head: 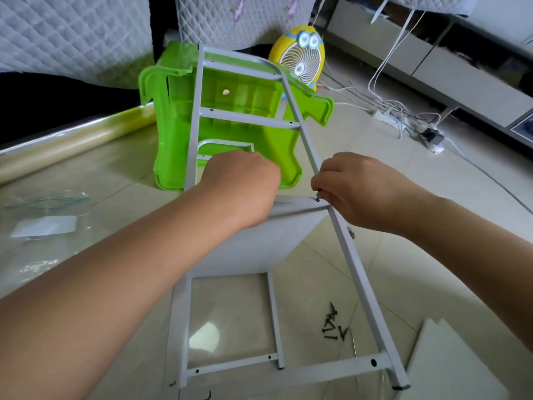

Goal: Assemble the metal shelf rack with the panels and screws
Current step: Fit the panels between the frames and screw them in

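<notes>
A grey metal side frame (356,264) with several rungs slants up from the floor and leans on a green plastic stool. A white shelf panel (259,241) stands between this frame and a second frame (230,365) lying flat on the floor. My left hand (239,186) rests on the panel's top edge, fingers curled over it. My right hand (360,189) pinches a dark screw (317,199) at the panel's corner, against the frame's rail. Several loose black screws (333,324) lie on the tiles on the right.
The green stool (173,116) lies on its side behind the frames. A yellow cartoon fan (302,57) and a power strip with white cables (403,119) sit at the back right. More white panels (450,362) lie at bottom right, plastic wrapping (43,223) at left.
</notes>
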Motion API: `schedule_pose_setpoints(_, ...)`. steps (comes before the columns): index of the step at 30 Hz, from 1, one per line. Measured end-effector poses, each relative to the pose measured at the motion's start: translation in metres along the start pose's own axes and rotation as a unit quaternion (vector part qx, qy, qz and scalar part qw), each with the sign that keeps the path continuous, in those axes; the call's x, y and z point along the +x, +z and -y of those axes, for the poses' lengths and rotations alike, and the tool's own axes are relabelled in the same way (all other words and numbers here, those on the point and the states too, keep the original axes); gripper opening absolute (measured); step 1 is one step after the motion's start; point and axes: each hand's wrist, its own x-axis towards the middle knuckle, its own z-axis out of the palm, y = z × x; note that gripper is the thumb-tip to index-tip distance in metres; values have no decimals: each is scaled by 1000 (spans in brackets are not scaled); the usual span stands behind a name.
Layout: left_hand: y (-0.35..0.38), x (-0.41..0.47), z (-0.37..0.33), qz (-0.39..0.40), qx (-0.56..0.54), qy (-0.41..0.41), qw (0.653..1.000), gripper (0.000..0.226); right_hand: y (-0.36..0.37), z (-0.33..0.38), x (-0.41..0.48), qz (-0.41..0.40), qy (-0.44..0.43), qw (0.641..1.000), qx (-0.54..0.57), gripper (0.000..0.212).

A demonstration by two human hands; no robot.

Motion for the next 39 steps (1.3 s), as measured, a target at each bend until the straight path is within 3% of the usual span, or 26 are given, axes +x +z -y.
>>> schedule_pose_setpoints(4,-1,2,0,12,16,3,1000,14,-5,2,-3,19,5,1000,-1,9)
schedule_pose_setpoints(10,-3,1,-2,19,36,10,999,17,-3,10,-3,80,102,991,16,29)
schedule_pose_setpoints(17,0,4,-2,17,33,7,999,22,-10,19,14,216,208,954,-28,43)
schedule_pose_setpoints(24,2,4,0,12,44,2,999,16,-4,17,16,202,335,911,131,53)
schedule_pose_setpoints(28,2,4,-1,16,46,5,999,12,-17,6,2,215,262,934,112,49)
schedule_pose_setpoints(30,1,4,0,13,38,15,999,8,-23,-1,-9,170,191,956,141,26)
schedule_pose_setpoints(32,1,3,1,11,30,18,999,7,-20,-3,-15,95,122,972,179,21)
schedule_pose_setpoints(36,2,2,2,13,39,16,999,34,0,-2,-17,10,51,989,138,21)
schedule_pose_setpoints(39,0,1,2,13,34,16,999,41,5,-1,-14,-25,35,993,107,13)
